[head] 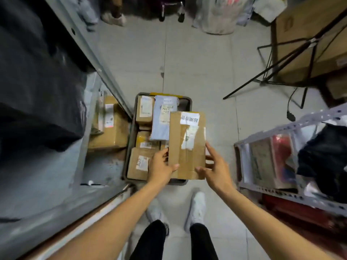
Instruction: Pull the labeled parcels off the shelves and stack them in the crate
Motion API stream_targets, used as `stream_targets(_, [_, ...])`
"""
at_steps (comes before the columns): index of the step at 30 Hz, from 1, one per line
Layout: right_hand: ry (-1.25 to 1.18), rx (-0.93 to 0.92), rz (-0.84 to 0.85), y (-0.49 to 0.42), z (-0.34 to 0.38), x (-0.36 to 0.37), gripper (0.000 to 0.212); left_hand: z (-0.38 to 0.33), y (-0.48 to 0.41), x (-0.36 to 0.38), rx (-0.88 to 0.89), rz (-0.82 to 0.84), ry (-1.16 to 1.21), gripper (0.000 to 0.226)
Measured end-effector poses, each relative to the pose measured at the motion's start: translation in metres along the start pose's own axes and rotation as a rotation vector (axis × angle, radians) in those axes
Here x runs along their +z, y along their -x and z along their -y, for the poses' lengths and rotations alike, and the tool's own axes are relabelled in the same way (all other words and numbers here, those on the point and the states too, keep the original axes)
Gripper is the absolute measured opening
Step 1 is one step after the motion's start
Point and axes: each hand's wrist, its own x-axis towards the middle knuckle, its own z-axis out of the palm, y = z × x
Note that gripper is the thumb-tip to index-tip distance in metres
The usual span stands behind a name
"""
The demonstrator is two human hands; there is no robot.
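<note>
Tiled floor (206,72): over the crate (185,104), right edge, I see left hand (159,167) and right hand (216,166) clasping the parcel (187,145) by its near corners.

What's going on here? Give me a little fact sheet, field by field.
Held item: taped cardboard parcel with a white label
Held by: left hand and right hand, one at each side edge
Position: over the right side of the crate on the floor
Crate contents: brown boxes and a pale blue mailer bag
Not yet pulled: labeled brown box on the left shelf
</note>
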Motion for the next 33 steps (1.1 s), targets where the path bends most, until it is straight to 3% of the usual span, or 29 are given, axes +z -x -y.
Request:
stream_targets(7, [0.031,0.205,0.040,-0.054,-0.165,0.063,0.088,0.142,-0.072,0.071,-0.111,-0.042,-0.148,0.055])
stream_targets(14, [0.045,0.320,0.060,-0.100,-0.245,0.096,0.089,0.203,-0.119,0.111,-0.126,-0.096,-0.254,0.054])
stream_targets(21, [0.047,0.333,0.007,-0.129,-0.263,0.120,0.085,0.224,-0.151,0.121,-0.133,-0.100,-0.438,0.059])
stream_targets(28, [0.240,0.364,0.086,-0.133,-0.243,0.115,0.085,0.210,-0.148,0.111,-0.184,0.008,-0.517,0.053])
stream_targets(33, [0.425,0.385,0.187,-0.125,-0.207,0.099,0.061,0.174,-0.142,0.086,-0.184,0.025,-0.553,0.050])
